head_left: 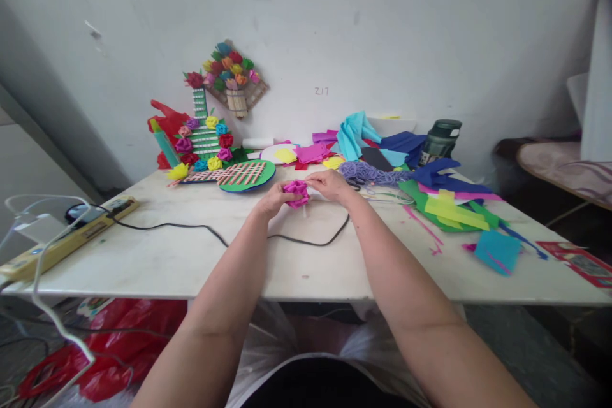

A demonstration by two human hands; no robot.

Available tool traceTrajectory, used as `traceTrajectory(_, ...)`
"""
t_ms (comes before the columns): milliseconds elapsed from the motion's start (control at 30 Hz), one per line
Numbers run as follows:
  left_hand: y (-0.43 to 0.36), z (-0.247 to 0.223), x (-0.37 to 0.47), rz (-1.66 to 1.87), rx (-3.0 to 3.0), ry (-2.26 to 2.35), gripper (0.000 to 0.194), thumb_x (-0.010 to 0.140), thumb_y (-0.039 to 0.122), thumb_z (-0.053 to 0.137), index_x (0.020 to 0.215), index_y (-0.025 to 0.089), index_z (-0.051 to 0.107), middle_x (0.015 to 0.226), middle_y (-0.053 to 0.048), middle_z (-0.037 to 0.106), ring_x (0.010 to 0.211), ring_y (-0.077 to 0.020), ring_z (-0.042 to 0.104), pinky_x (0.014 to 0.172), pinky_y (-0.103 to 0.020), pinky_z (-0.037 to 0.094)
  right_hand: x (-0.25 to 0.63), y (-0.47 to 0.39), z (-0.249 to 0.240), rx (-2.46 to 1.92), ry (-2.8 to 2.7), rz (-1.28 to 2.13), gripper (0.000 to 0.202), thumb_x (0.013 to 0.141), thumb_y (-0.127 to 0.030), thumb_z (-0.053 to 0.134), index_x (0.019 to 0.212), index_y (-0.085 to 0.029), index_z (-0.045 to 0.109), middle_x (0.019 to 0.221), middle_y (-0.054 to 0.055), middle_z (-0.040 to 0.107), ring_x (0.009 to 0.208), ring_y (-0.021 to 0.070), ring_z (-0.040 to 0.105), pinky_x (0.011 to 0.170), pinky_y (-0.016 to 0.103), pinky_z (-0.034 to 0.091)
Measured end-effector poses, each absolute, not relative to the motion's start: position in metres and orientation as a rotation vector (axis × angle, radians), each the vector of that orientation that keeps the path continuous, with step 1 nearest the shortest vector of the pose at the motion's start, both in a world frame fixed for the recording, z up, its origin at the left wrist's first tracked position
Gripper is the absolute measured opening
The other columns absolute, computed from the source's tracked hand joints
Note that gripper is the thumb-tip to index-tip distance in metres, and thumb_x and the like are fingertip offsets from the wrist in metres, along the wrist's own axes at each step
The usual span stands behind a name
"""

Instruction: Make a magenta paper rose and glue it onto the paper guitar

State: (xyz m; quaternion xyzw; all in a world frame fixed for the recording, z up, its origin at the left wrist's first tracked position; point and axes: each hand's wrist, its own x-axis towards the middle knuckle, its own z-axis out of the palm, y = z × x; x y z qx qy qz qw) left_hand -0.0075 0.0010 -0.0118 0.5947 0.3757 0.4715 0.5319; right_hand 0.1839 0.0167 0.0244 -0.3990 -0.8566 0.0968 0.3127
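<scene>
Left hand (276, 200): we have it clamped on the pink flower (297, 195), fingers curled against the petals
Right hand (331, 185): at the flower's right edge, fingertips drawn in; whether they pinch a petal, we cannot tell
Flower: between our hands, over the bench (167, 264), just left of the purple yarn (375, 174), with a pale piece showing below it
Progress: we judge the bunched head largely shaped; what is left at its edge, our hands hide
Black cable (310, 243): nearer us than the yarn, to its left
Loose paper: green sheet (414, 194) and yellow strips (447, 211) right of the yarn, not shaped into flowers
Flower-trimmed craft (205, 145): well left of the yarn, its many flowers looking done
Wall bouquet (232, 70): higher up, left of the yarn, seemingly complete
</scene>
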Motion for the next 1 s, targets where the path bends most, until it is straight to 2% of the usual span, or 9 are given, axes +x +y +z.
traceTrajectory(267, 0.0039, -0.0136, -0.0084, 1.135, 1.362, 0.842, 0.035, 0.049, 0.018, 0.08, 0.082, 0.01, 0.07, 0.072, -0.005, 0.07, 0.061, -0.0144, 0.064, 0.059, -0.023, 0.05, 0.18, 0.0107, 0.0284, -1.125, -2.24, 0.176, 0.023, 0.085, -0.026, 0.059, 0.101, -0.023, 0.076, 0.085, 0.004, 0.076, 0.076, 0.0166, 0.067, 0.064, 0.023, 0.042)
traceTrajectory(600, 0.0033, -0.0135, -0.0083, 1.137, 1.336, 0.845, 0.039, 0.049, 0.019, 0.079, 0.085, 0.011, 0.07, 0.075, -0.006, 0.071, 0.061, -0.0145, 0.064, 0.058, -0.023, 0.049, 0.1773, 0.0098, 0.0302, -1.093, -2.217, 0.113, 0.02, 0.081, -0.02, 0.063, 0.092, -0.026, 0.078, 0.088, 0.003, 0.076, 0.081, 0.017, 0.068, 0.066, 0.023, 0.044)
traceTrajectory(1000, 0.0029, -0.013, -0.0076, 1.139, 1.348, 0.847, 0.038, 0.048, 0.02, 0.079, 0.084, 0.012, 0.069, 0.072, -0.004, 0.07, 0.064, -0.0162, 0.066, 0.06, -0.024, 0.049, 0.1761, 0.0166, 0.0255, -1.104, -2.12, 0.276, 0.016, 0.076, -0.019, 0.067, 0.087, -0.02, 0.078, 0.082, 0.003, 0.075, 0.075, 0.0151, 0.065, 0.063, 0.022, 0.043)
